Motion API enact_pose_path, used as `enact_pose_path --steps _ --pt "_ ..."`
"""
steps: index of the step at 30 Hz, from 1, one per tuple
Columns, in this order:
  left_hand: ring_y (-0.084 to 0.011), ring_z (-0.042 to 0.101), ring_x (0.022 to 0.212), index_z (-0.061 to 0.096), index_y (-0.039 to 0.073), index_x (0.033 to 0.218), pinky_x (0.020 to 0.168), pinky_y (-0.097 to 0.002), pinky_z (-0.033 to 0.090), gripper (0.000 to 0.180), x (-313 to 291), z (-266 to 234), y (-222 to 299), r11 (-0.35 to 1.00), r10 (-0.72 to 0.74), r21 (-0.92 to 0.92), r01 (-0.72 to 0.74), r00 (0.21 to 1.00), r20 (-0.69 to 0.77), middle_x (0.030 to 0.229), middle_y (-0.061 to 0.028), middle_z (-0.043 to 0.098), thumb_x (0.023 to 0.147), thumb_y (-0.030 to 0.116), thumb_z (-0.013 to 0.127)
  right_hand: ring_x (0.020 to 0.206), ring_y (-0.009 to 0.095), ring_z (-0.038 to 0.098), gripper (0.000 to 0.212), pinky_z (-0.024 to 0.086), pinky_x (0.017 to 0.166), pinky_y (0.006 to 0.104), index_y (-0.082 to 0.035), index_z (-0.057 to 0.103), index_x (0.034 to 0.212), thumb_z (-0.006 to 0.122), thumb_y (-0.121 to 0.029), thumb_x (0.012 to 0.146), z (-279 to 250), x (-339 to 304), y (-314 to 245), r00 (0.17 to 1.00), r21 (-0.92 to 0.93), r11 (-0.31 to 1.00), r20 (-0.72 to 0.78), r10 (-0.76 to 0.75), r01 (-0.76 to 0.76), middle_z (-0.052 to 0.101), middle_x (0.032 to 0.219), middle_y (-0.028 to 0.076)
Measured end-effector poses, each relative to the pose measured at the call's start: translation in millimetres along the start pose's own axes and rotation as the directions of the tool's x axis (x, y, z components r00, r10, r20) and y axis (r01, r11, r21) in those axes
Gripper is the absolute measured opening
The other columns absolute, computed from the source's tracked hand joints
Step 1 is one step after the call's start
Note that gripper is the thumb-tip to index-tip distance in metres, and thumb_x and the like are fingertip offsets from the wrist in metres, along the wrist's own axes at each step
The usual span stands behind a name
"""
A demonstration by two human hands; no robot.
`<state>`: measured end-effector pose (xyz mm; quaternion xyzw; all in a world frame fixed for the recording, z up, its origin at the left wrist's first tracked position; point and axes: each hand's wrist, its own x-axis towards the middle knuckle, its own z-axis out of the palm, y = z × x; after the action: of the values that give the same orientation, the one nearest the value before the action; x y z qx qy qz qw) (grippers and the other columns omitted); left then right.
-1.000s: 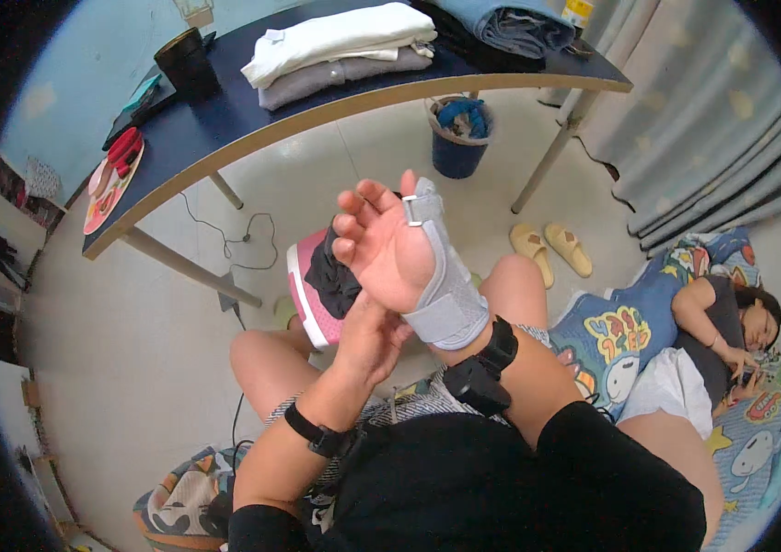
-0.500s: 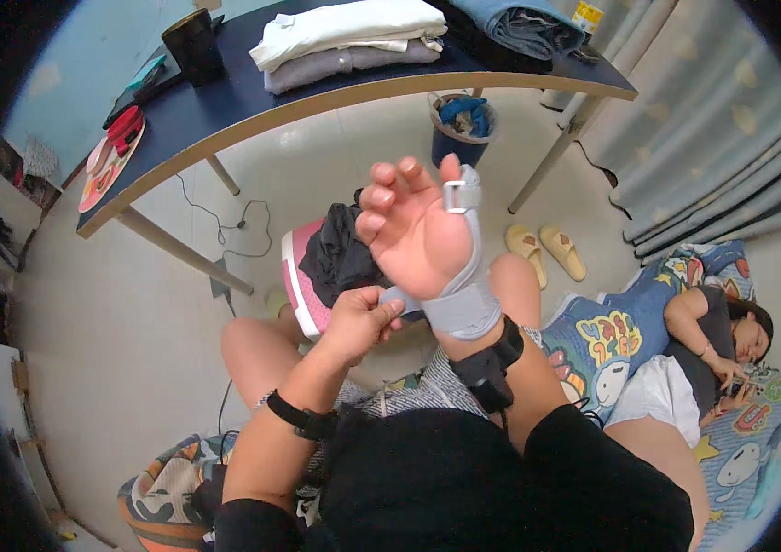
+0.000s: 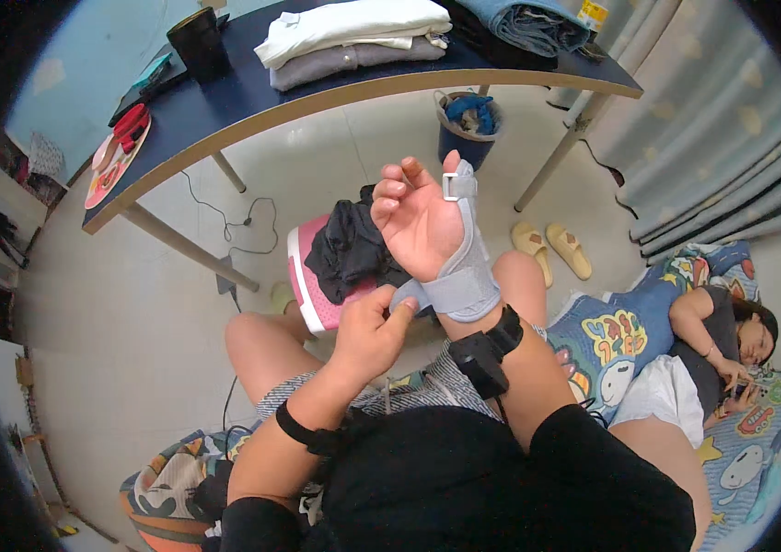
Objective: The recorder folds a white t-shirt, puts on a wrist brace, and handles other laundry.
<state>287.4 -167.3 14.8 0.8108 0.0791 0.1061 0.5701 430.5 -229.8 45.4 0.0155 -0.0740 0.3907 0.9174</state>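
My right hand (image 3: 420, 225) is raised palm toward me, its fingers loosely curled and holding nothing. It wears a light grey wrist and thumb brace (image 3: 466, 293), with a small white buckle (image 3: 451, 187) at the thumb. The brace wraps the wrist and runs up the thumb's outer side. My left hand (image 3: 367, 331) pinches the loose end of the brace's grey strap (image 3: 411, 297) between thumb and fingers, just left of the wrist. A black device (image 3: 480, 362) is strapped to my right forearm below the brace, and a black band (image 3: 303, 431) circles my left wrist.
Ahead stands a dark blue table (image 3: 225, 115) bearing folded clothes (image 3: 353, 41). Beneath and before it are a waste bin (image 3: 466, 147), a pink-and-white stool (image 3: 309, 285) with black cloth (image 3: 349, 248), yellow slippers (image 3: 547, 248) and a cable (image 3: 271, 225). A person (image 3: 699, 345) lies at the right.
My left hand has turned slightly and shifted a little right, still pinching the strap. My right hand has tilted slightly, and its fingers are closer together.
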Motion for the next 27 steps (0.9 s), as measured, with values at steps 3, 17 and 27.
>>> enact_pose_path --steps 3,17,27 --pt "-0.0209 0.042 0.049 0.053 -0.002 0.069 0.049 -0.036 0.036 0.03 -0.7 0.9 -2.7 0.999 -0.047 0.0 0.047 0.999 -0.009 0.056 -0.017 0.046 0.085 0.021 0.062 0.08 0.019 0.052 0.051 0.046 0.071 0.0311 -0.006 0.061 0.092 0.049 -0.055 0.092 5.5 -0.8 -1.0 0.999 0.028 0.999 0.008 0.037 -0.037 0.055 0.088 0.008" --pt "-0.0224 0.039 0.046 0.053 -0.001 0.067 0.046 -0.037 0.035 0.031 -6.8 4.6 0.7 0.995 0.062 0.074 -0.064 0.998 0.021 0.055 -0.0186 0.046 0.086 0.022 0.063 0.075 0.018 0.047 0.05 0.041 0.068 0.0312 -0.009 0.058 0.092 0.045 -0.058 0.092 -15.8 -0.2 8.1 0.999 -0.287 0.957 -0.001 -0.039 0.037 0.052 0.086 0.005" --pt "-0.0105 0.043 0.054 0.049 0.0 0.069 0.05 -0.0315 0.037 0.027 -5.7 15.1 4.5 0.999 0.033 -0.026 -0.032 0.998 0.048 0.055 -0.0067 0.044 0.09 0.016 0.058 0.071 0.016 0.049 0.045 0.04 0.064 0.0295 -0.008 0.053 0.089 0.048 -0.052 0.094 -27.4 4.5 21.7 0.988 -0.562 0.814 0.042 -0.149 0.146 0.052 0.082 0.004"
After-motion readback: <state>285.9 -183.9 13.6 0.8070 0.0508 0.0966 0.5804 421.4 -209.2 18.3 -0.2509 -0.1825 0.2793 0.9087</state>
